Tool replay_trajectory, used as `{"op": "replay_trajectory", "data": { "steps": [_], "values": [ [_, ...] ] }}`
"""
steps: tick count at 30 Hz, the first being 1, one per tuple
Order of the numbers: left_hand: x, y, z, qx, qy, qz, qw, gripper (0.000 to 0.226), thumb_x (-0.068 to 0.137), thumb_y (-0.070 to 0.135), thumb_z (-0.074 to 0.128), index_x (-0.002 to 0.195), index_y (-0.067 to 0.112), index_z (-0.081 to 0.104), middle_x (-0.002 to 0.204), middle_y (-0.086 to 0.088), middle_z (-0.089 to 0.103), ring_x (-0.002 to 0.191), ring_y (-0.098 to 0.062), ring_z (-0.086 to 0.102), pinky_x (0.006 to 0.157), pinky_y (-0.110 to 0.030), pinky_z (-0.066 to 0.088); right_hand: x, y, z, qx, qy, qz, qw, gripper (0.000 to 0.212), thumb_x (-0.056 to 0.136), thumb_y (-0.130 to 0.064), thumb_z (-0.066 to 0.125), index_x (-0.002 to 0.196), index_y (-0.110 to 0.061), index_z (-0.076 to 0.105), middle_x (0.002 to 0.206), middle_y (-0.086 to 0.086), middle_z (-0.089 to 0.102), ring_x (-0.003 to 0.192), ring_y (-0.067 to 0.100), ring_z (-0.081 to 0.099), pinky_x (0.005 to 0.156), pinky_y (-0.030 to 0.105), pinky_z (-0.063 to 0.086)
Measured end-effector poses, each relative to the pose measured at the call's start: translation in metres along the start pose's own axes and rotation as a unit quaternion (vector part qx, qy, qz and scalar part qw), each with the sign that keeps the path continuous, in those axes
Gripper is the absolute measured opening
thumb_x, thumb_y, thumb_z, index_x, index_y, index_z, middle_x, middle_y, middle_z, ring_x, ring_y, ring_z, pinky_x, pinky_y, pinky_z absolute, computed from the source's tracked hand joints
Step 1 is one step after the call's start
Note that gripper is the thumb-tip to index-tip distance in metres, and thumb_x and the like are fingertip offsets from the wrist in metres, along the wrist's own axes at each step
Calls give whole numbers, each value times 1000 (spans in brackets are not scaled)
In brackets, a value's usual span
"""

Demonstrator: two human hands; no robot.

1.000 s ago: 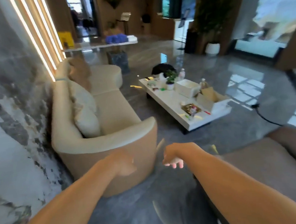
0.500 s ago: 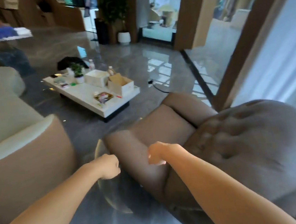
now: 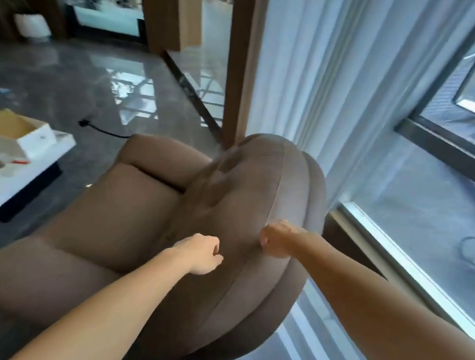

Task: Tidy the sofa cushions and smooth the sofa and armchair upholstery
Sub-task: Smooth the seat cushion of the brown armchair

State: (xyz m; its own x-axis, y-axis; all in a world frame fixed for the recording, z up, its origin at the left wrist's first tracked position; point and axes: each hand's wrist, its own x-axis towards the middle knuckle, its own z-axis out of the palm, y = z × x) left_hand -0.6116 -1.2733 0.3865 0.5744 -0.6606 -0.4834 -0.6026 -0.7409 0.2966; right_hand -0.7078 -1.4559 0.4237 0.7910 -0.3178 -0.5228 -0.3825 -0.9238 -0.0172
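Both hands hang over the brown armchair (image 3: 151, 206) backrest, left hand (image 3: 201, 254) loosely curled, right hand (image 3: 276, 240) fisted, neither clearly gripping fabric.

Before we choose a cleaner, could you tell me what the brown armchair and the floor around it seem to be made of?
Armchair: probably a matte, suede-like fabric or microfibre; it shows no shine, soft folds and a stitched seam over the backrest. Floor: likely polished stone or marble-look tile, dark grey, with mirror-like window reflections.

armchair (image 3: 133, 208) right of table (image 3: 10, 174)
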Motion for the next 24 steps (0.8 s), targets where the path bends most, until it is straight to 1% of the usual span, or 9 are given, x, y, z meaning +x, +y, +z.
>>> {"op": "replay_trajectory", "data": {
  "steps": [3,5,8,10,14,18,21,23,24],
  "values": [
    [49,24,-8,-48,24,-12,999,78,82,75,39,140,23,35,142,-9,43,126,-35,47,97,-47,43,30,20,-13,3,43,-10,999,26,89,-16,46,106,-13,66,105,13,65,94,34,61,69,32,46],
    [80,37,-14,-94,43,-18,995,105,68,90,35,148,24,19,152,-10,25,136,-41,31,104,-53,37,54,31,-27,18,101,-24,994,22,89,-21,48,107,-18,62,107,11,61,92,32,58,68,34,44],
    [126,54,-24,-110,49,-15,993,133,46,101,35,152,28,0,161,-3,3,144,-40,10,109,-58,30,97,52,-53,6,145,-52,988,34,92,-27,49,126,-28,53,117,9,48,108,32,49,83,45,51],
    [152,60,-25,-104,40,-23,993,144,37,103,37,151,30,-13,162,-4,-9,146,-40,2,111,-63,21,128,68,-70,-38,147,-70,986,41,93,-33,48,134,-35,47,125,9,43,116,33,40,91,48,47],
    [181,64,-18,-112,15,-32,993,149,31,100,48,140,39,-35,159,-3,-27,146,-42,-8,111,-69,7,188,97,-92,-75,129,-80,986,47,92,-55,39,139,-48,39,144,5,35,130,33,29,103,54,35],
    [187,66,-14,-134,46,-50,989,147,31,97,54,141,43,-29,160,-1,-22,146,-41,-3,112,-68,9,230,105,-93,-94,85,-85,988,60,85,-75,24,143,-58,23,163,-2,13,147,36,0,111,72,1],
    [184,69,-12,-133,67,-56,987,144,31,97,54,142,45,-22,161,-4,-15,145,-41,2,112,-66,15,249,97,-87,-102,94,-110,984,69,79,-80,12,144,-58,19,165,-6,11,150,35,-5,110,73,-7],
    [154,121,13,-168,101,-177,965,145,29,97,55,143,45,-17,161,-10,-8,144,-41,6,111,-63,18,236,106,-75,-170,84,-264,946,73,78,-80,9,145,-55,21,164,-6,15,150,35,0,110,74,-4],
    [154,117,13,-183,104,-170,963,145,29,97,55,144,44,-15,160,-13,-3,143,-41,8,111,-61,20,241,105,-75,-191,94,-277,937,73,78,-80,8,145,-54,21,164,-6,17,149,35,3,110,73,-2]
  ]
}}
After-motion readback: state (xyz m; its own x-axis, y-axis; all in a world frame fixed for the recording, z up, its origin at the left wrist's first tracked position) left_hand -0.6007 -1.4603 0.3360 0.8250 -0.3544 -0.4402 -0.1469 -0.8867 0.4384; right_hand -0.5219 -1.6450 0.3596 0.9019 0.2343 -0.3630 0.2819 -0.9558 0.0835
